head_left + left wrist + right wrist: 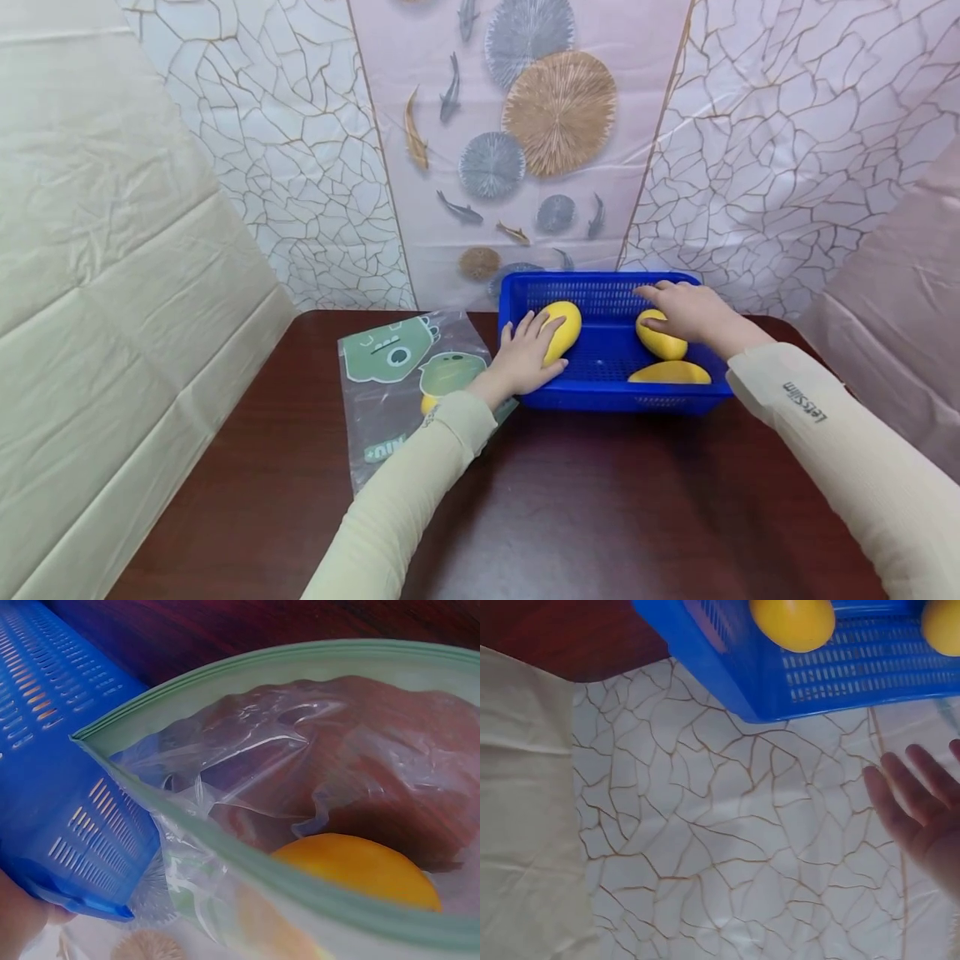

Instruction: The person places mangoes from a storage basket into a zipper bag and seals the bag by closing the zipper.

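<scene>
Reaching up from the head view's seven o'clock, the left forearm in its pale sleeve [405,500] points toward one o'clock, and the left hand [525,360] lies over the nine o'clock end of the blue basket [600,277], fingers outstretched and thumb well apart, beside the left fruit [567,327]; how firmly it touches, I cannot tell. From four o'clock the other forearm slants toward ten, its right hand [688,315] palm down over the right fruit [666,343] at the basket's three o'clock, thumb apart from lengthened fingers; contact is unclear. The near fruit [670,372] sits at four o'clock in the basket. At the basket's nine o'clock, the clear bag [390,350] lies on the table [600,500]; the left wrist view shows its mouth gaping around the bagged fruit [360,866].
</scene>
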Demonstrator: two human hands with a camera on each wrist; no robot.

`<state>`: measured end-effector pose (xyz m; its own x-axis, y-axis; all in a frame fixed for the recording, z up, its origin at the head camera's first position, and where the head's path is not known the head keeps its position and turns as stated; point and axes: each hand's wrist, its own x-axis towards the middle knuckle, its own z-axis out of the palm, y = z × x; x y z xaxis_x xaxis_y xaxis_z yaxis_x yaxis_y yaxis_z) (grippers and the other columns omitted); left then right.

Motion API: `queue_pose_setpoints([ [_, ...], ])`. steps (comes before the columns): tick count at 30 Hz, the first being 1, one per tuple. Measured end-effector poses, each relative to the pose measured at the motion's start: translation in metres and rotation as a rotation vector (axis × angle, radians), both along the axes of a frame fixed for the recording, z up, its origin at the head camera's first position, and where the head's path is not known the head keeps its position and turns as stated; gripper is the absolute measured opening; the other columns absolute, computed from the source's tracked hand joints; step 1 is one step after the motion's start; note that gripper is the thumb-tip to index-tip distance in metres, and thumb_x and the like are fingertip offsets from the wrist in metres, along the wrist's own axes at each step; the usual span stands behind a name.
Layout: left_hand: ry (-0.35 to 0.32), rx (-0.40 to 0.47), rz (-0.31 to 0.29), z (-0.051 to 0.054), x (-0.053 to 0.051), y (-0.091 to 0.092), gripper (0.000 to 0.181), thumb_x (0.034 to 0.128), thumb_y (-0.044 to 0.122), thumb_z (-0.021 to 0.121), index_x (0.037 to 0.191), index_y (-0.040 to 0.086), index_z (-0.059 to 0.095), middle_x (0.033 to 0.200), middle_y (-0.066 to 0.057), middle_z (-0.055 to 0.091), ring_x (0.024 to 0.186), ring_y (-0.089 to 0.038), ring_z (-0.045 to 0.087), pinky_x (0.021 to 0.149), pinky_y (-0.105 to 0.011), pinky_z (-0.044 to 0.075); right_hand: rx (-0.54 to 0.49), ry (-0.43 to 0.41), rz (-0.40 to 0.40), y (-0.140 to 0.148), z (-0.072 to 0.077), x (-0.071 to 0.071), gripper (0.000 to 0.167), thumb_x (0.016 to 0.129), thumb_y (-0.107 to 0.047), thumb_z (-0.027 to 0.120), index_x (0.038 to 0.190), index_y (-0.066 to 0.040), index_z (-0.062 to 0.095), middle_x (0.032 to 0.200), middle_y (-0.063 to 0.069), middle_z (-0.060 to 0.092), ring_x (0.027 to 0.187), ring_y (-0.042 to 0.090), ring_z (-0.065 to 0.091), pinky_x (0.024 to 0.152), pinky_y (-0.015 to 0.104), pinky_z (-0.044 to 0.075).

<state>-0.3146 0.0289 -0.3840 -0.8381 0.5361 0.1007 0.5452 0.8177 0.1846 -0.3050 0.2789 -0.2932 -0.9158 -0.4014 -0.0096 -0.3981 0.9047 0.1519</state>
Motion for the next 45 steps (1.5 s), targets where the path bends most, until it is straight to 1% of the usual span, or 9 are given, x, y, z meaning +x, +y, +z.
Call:
queue_pose_setpoints([
  [4,0.007,-0.019,-0.003,0.004,-0.001,0.004,0.062,0.0969,0.048,0.039,0.151,0.029,0.016,0.158,-0.003,0.019,0.147,-0.026,0.013,0.114,-0.057,0.013,-0.083,-0.099,0.025,0.007,0.002,-0.006,0.045,0.091,-0.015,0.059,0.131,0.003,0.049,0.128,0.032,0.051,0.114,0.049,0.050,0.092,0.058,0.043],
  [9,0.015,-0.045,0.020,0.008,-0.003,0.006,0.058,0.0970,0.048,0.039,0.149,0.029,0.021,0.156,-0.002,0.023,0.146,-0.025,0.017,0.115,-0.056,0.013,-0.147,-0.260,0.095,0.010,0.002,-0.009,0.037,0.089,-0.008,0.060,0.124,0.003,0.055,0.125,0.029,0.055,0.118,0.048,0.048,0.095,0.058,0.041],
  [14,0.027,-0.048,0.023,0.011,-0.004,0.006,0.057,0.0970,0.048,0.039,0.149,0.030,0.023,0.154,-0.001,0.027,0.145,-0.023,0.020,0.115,-0.056,0.014,-0.115,-0.376,0.121,0.010,-0.002,-0.006,0.034,0.085,-0.004,0.065,0.118,0.002,0.058,0.119,0.028,0.058,0.112,0.046,0.053,0.089,0.054,0.046],
  [21,0.033,-0.059,0.012,0.010,-0.002,0.006,0.055,0.0971,0.046,0.040,0.148,0.031,0.025,0.149,0.000,0.037,0.141,-0.021,0.028,0.114,-0.055,0.014,-0.082,-0.498,0.084,0.010,-0.012,0.001,0.035,0.080,-0.003,0.069,0.114,0.001,0.058,0.115,0.024,0.059,0.106,0.038,0.054,0.089,0.052,0.047],
  [27,0.044,-0.058,0.012,0.007,-0.002,0.006,0.054,0.0972,0.047,0.038,0.147,0.031,0.026,0.148,0.001,0.038,0.139,-0.021,0.031,0.114,-0.055,0.016,-0.051,-0.507,0.045,0.013,-0.026,0.003,0.038,0.080,0.002,0.068,0.116,-0.002,0.058,0.119,0.023,0.058,0.100,0.033,0.053,0.091,0.053,0.046],
  [31,0.048,-0.055,0.015,0.006,-0.002,0.006,0.053,0.0972,0.047,0.038,0.147,0.031,0.027,0.148,0.001,0.038,0.139,-0.021,0.032,0.114,-0.056,0.016,-0.042,-0.481,0.057,0.018,-0.034,0.001,0.041,0.079,0.005,0.066,0.119,-0.004,0.058,0.119,0.021,0.059,0.099,0.032,0.053,0.090,0.053,0.047],
  [36,0.041,-0.053,0.025,0.005,-0.001,0.005,0.052,0.0973,0.046,0.038,0.146,0.031,0.028,0.148,0.002,0.038,0.138,-0.021,0.032,0.114,-0.055,0.015,-0.037,-0.446,0.040,0.020,-0.043,0.002,0.045,0.082,0.007,0.062,0.123,-0.008,0.056,0.123,0.024,0.056,0.107,0.038,0.053,0.093,0.058,0.042],
  [39,0.032,-0.054,0.025,0.004,0.000,0.004,0.052,0.0973,0.046,0.039,0.146,0.032,0.029,0.148,0.002,0.038,0.138,-0.020,0.032,0.114,-0.055,0.015,-0.048,-0.452,0.025,0.020,-0.046,0.004,0.048,0.084,0.008,0.059,0.128,-0.009,0.054,0.127,0.026,0.053,0.113,0.042,0.050,0.095,0.060,0.040],
  [45,0.042,-0.066,0.027,0.002,0.000,0.004,0.051,0.0972,0.047,0.039,0.145,0.032,0.031,0.147,0.002,0.040,0.137,-0.019,0.033,0.114,-0.055,0.015,-0.045,-0.466,-0.003,0.022,-0.050,0.004,0.046,0.088,0.007,0.054,0.129,-0.013,0.053,0.127,0.022,0.055,0.108,0.036,0.053,0.096,0.061,0.039],
])
